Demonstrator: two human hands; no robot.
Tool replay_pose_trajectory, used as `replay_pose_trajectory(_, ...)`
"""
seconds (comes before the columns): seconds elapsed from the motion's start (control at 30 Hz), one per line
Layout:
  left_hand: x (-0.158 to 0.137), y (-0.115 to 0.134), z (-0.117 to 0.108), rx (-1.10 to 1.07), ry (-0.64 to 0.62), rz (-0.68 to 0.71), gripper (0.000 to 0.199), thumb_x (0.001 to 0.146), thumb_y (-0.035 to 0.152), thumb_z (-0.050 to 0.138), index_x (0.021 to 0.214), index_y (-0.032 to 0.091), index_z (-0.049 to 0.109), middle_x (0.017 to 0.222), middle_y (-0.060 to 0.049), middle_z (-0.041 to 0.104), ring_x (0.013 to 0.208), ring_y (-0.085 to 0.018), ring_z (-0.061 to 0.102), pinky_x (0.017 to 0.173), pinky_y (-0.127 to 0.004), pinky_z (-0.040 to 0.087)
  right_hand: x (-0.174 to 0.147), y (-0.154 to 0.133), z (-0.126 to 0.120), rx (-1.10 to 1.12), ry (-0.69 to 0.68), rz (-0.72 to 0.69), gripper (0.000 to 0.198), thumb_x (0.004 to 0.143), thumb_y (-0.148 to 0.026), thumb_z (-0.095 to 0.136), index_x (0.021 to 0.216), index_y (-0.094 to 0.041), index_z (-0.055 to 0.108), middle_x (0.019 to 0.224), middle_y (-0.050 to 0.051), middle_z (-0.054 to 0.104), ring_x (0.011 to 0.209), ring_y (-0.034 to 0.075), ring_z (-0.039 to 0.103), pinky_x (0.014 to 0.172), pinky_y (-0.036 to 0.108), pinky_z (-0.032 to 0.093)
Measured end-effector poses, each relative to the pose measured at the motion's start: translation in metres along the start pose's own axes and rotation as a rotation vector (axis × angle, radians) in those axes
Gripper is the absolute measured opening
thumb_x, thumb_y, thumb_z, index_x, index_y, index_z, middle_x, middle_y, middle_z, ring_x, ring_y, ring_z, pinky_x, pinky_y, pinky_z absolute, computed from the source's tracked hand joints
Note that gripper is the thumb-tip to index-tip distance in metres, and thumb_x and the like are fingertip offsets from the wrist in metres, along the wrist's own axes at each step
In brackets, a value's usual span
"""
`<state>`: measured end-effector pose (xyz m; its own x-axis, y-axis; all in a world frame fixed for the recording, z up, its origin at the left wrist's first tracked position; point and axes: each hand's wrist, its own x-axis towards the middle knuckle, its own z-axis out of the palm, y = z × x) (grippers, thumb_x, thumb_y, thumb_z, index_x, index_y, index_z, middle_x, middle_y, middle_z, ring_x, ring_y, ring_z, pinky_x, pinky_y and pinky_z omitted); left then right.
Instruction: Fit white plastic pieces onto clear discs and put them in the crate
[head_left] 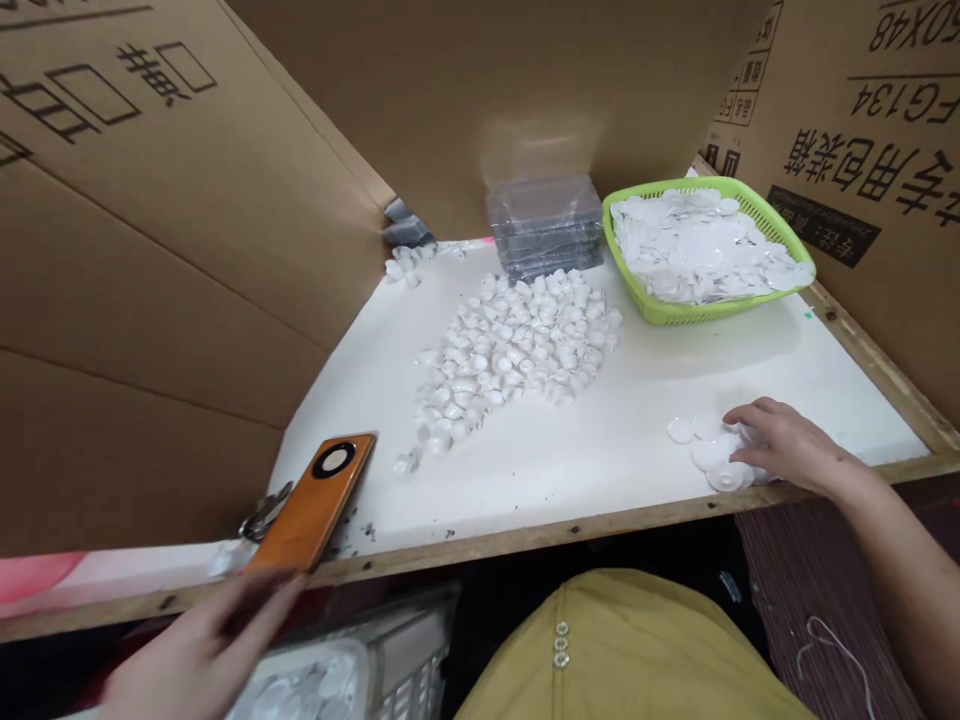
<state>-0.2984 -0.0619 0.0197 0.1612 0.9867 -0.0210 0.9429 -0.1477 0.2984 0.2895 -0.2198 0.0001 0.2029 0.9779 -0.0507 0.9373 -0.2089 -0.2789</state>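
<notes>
My right hand (784, 445) is at the right front of the white table, its curved fingers apart over a small spread of thin white discs (709, 457). The fingertips touch or nearly touch the discs; some discs are hidden beneath them. My left hand (210, 640) is low at the left, just in front of the table edge, by the lower end of an orange phone (311, 505). Its thumb and forefinger come together at the tips, and anything between them is too small or blurred to make out. A heap of small white cap-like pieces (525, 335) lies mid-table.
A green basket (660, 312) full of white discs stands at the back right. Stacked clear plastic-wrapped packs (546, 225) are behind the heap. Cardboard walls (480, 110) enclose the table, which has a wooden front edge (525, 543). Below it is a container of white pieces (307, 685).
</notes>
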Motion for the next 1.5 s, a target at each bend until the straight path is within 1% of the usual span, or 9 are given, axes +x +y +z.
replay_pose_trajectory(0.13,0.027,0.097,0.028,-0.222,-0.07,0.258,0.033,0.079,0.051,0.053,0.094,0.025,0.066,0.092,-0.002,0.069,0.083,-0.02,0.065,0.074,-0.03,0.053,0.01,-0.015,0.018,0.028,0.032,0.025,0.018,0.079,-0.037,0.062,0.091,-0.024,0.067,0.09,0.006,0.06,0.084,0.023,0.059,0.072,0.034,0.047)
replay_pose_trajectory(0.27,0.062,0.177,0.067,-0.372,-0.051,0.448,0.024,0.085,0.033,0.052,0.101,0.021,0.065,0.097,-0.005,0.063,0.084,-0.016,0.062,0.078,-0.027,0.051,0.03,-0.035,0.032,0.086,0.102,-0.008,0.016,0.079,-0.039,0.059,0.084,-0.025,0.066,0.087,0.004,0.059,0.076,0.02,0.059,0.064,0.031,0.045)
replay_pose_trajectory(0.5,0.1,0.251,0.114,-0.111,-0.084,0.46,0.035,0.09,0.034,0.05,0.123,0.023,0.059,0.091,-0.006,0.059,0.083,-0.021,0.061,0.075,-0.032,0.049,0.061,-0.072,0.032,0.183,0.261,-0.135,0.02,0.086,-0.038,0.05,0.08,-0.023,0.061,0.083,0.005,0.063,0.069,0.02,0.059,0.063,0.032,0.043)
replay_pose_trajectory(0.67,0.102,0.25,0.12,0.014,-0.097,0.477,0.035,0.091,0.025,0.042,0.121,0.028,0.06,0.092,-0.007,0.057,0.075,-0.021,0.057,0.064,-0.03,0.043,0.062,-0.1,0.035,0.341,0.102,-0.182,0.014,0.087,-0.036,0.05,0.086,-0.025,0.058,0.074,0.001,0.065,0.066,0.019,0.059,0.062,0.029,0.041)
replay_pose_trajectory(0.87,0.094,0.233,0.119,0.018,-0.069,0.693,0.043,0.091,0.018,0.042,0.128,0.032,0.056,0.104,-0.007,0.058,0.091,-0.021,0.055,0.079,-0.032,0.046,0.063,-0.125,0.041,0.535,0.015,-0.232,0.012,0.082,-0.024,0.049,0.091,-0.025,0.056,0.063,-0.003,0.056,0.056,0.015,0.051,0.059,0.027,0.039)
replay_pose_trajectory(1.0,0.086,0.226,0.118,-0.166,-0.058,0.717,0.029,0.091,0.027,0.049,0.115,0.023,0.063,0.11,-0.01,0.059,0.1,-0.022,0.056,0.088,-0.035,0.047,0.069,-0.134,0.042,0.693,-0.05,-0.241,0.018,0.077,-0.02,0.05,0.092,-0.023,0.06,0.07,-0.002,0.056,0.062,0.015,0.052,0.062,0.027,0.041)
replay_pose_trajectory(1.17,0.077,0.22,0.119,-0.529,-0.109,0.553,0.016,0.086,0.013,0.051,0.095,0.019,0.062,0.099,-0.006,0.062,0.094,-0.017,0.06,0.083,-0.029,0.049,0.072,-0.134,0.052,0.81,-0.219,-0.229,0.028,0.077,-0.035,0.061,0.102,-0.021,0.062,0.082,0.001,0.061,0.073,0.016,0.056,0.069,0.029,0.045)
replay_pose_trajectory(1.33,0.074,0.218,0.123,-0.788,-0.198,0.404,0.028,0.08,0.016,0.063,0.108,0.018,0.063,0.105,-0.006,0.056,0.082,-0.013,0.06,0.072,-0.026,0.052,0.074,-0.127,0.063,0.733,-0.144,-0.151,0.028,0.078,-0.038,0.055,0.099,-0.021,0.063,0.073,0.0,0.062,0.064,0.017,0.055,0.063,0.03,0.044)
replay_pose_trajectory(1.5,0.075,0.21,0.121,-0.58,-0.151,0.47,0.023,0.075,0.022,0.072,0.099,0.021,0.071,0.099,-0.007,0.056,0.093,-0.019,0.057,0.082,-0.031,0.049,0.076,-0.126,0.06,0.692,-0.055,-0.152,0.024,0.076,-0.038,0.056,0.092,-0.022,0.065,0.074,0.002,0.065,0.065,0.018,0.057,0.066,0.032,0.045)
